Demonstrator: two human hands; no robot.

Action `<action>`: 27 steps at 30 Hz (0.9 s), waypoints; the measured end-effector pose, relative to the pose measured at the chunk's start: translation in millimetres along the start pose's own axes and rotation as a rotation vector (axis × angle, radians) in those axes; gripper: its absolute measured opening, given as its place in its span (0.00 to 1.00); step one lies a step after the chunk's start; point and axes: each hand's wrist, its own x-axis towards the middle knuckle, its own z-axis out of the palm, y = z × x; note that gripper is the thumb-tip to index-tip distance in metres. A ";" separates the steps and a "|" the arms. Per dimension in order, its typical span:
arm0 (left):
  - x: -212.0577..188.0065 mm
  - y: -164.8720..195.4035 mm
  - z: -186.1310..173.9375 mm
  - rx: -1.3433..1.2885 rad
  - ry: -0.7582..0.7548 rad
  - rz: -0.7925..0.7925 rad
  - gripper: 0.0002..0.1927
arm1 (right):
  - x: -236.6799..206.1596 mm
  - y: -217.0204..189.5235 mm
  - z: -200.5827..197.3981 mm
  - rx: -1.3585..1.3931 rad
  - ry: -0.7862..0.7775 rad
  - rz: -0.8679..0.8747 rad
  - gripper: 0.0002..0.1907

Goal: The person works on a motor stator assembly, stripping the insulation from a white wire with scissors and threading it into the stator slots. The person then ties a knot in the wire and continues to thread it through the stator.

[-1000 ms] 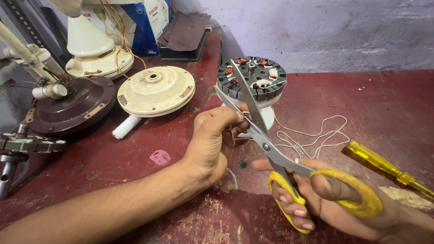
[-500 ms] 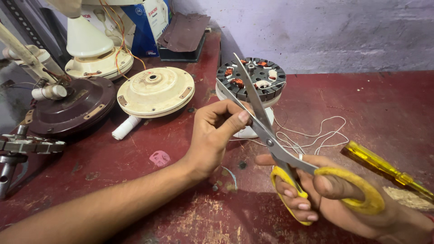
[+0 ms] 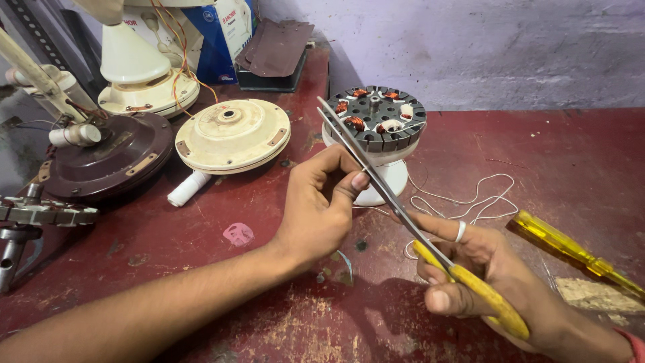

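The scissors [image 3: 396,202] have closed: half a second ago the blades stood slightly apart, and they now lie almost together, tips pointing to 11 o'clock toward the stator [image 3: 381,119]. The yellow handles have also drawn shut inside the right hand [image 3: 497,282]. Judged from this, a cut at the pinch point is either just made or being completed.

The left hand [image 3: 322,208] enters from 7 o'clock, forearm laid diagonally over the red tabletop [image 3: 571,154]. Its grip is pressed together: thumb and forefinger tips meet right against the blades, pinching something too thin to identify, probably a strand of the white string [image 3: 470,198] that trails in loops at 3 o'clock of the hand.

The right hand enters from 5 o'clock, low in the frame. Its fingers are curled through and around the scissor handles, holding them firmly; a pale ring shows on one finger.

The stator sits on a white base at 12 o'clock of the hands, copper windings visible. A cream fan cover [image 3: 232,134] lies at 10 o'clock, and a yellow-handled screwdriver [image 3: 571,252] rests at 3 o'clock, just beside the right hand.
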 end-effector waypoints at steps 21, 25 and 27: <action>3.5 6.9 0.1 0.067 0.057 0.154 0.08 | -3.2 -8.3 -3.7 0.276 -0.120 0.105 0.54; 3.3 8.6 -1.3 0.222 0.089 0.118 0.05 | -3.7 -6.0 -1.9 0.137 -0.031 0.109 0.51; 3.0 9.2 -1.9 0.249 0.107 0.062 0.05 | -3.5 -4.2 1.0 0.082 0.016 0.108 0.49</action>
